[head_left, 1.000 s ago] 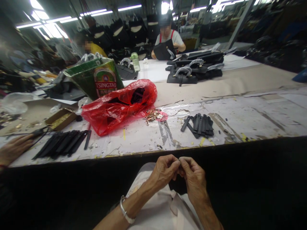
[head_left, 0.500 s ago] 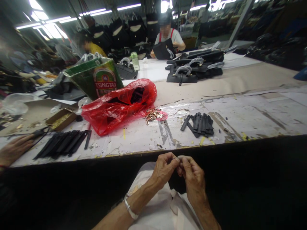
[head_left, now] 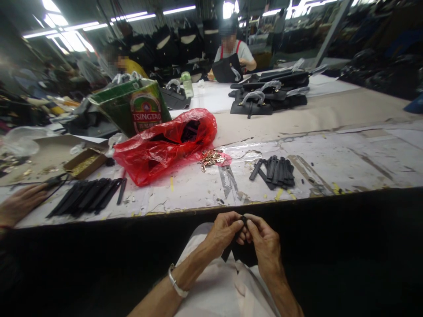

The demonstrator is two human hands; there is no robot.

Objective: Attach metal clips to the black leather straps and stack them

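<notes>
Above my lap, just off the table's front edge, my left hand (head_left: 222, 235) and my right hand (head_left: 266, 240) meet at the fingertips. Both are closed in a pinch on a black strap (head_left: 226, 254), whose tail hangs below my left fingers; part of it is covered by the fingers. On the table beyond lies a pile of black straps (head_left: 280, 171). Left of that pile is a heap of gold-coloured metal fittings (head_left: 212, 158), beside a red plastic bag (head_left: 158, 152) with dark pieces inside.
Another person's hand (head_left: 23, 204) rests at far left beside a row of black straps (head_left: 87, 197). Behind are a small box of gold-coloured parts (head_left: 85, 164), a green carton (head_left: 122, 105) and black handbags (head_left: 253, 105). A co-worker (head_left: 246, 53) sits across the table (head_left: 357, 163).
My fingertips have parted slightly and turned, so the black strap now shows between them and below my left hand. Things on the table stay in place.
</notes>
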